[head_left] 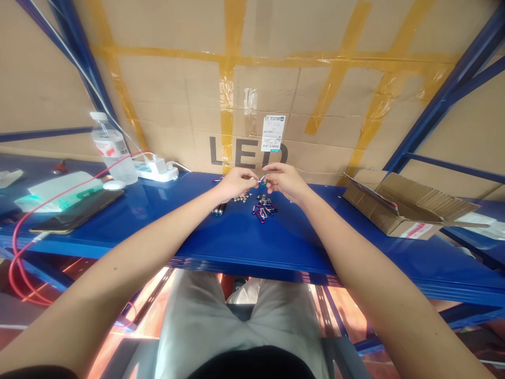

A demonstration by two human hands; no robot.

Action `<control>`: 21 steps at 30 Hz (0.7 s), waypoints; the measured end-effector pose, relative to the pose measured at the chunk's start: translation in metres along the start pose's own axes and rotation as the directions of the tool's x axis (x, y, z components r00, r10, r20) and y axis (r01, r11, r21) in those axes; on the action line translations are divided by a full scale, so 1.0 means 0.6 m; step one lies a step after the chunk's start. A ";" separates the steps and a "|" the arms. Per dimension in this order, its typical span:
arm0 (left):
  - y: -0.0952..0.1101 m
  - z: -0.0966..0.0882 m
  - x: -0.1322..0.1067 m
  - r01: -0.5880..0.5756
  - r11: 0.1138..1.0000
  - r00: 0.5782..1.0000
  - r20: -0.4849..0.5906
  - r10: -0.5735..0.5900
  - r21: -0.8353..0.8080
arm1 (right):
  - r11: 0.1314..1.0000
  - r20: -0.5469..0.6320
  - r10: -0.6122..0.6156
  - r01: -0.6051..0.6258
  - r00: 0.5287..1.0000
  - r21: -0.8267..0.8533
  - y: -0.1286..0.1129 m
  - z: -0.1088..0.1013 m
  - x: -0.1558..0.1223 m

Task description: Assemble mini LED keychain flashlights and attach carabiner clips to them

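Observation:
My left hand [238,183] and my right hand [287,183] meet above the blue table, their fingertips almost touching. The right one pinches a green carabiner [265,178]. Fingers of the left are closed at a tiny silvery piece beside it, too small to name. Below the hands lies a pile of purple, red and blue carabiners [263,212], with small silvery metal parts [263,199] just behind. Small gold-coloured pieces [242,198] are scattered under the left hand. Dark metallic cylinders [219,209] lie partly hidden by the left wrist.
On the left stand a water bottle [112,150], a power strip [155,169], a tissue pack [59,190] and a phone [79,211] with a red cable [18,231]. An open cardboard box [394,210] sits right. A large cardboard sheet [165,105] backs the table [252,245].

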State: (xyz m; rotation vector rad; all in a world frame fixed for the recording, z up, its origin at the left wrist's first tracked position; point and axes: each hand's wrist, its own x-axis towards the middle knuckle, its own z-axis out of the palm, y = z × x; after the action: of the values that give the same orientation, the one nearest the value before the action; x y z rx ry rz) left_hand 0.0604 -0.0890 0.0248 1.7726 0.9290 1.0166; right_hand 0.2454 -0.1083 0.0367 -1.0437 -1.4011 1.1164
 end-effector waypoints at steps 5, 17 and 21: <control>-0.003 -0.006 0.003 -0.027 0.999 0.999 -0.022 0.026 -0.025 | 1.000 0.116 -0.029 0.030 0.993 -0.006 0.006 -0.003 0.002; 0.007 -0.007 0.000 -0.014 0.973 0.999 -0.040 0.005 -0.229 | 0.864 0.148 -0.345 0.375 0.927 -0.337 0.038 -0.016 0.026; 0.009 -0.006 -0.001 -0.007 0.967 0.999 -0.041 -0.004 -0.255 | 0.898 0.138 -0.308 0.335 0.941 -0.286 0.027 -0.007 0.016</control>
State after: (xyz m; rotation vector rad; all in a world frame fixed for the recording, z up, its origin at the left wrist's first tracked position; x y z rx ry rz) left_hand 0.0580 -0.0905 0.0309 1.5421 0.7831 1.1244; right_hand 0.2490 -0.0955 0.0230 -0.9362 -1.7866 0.7231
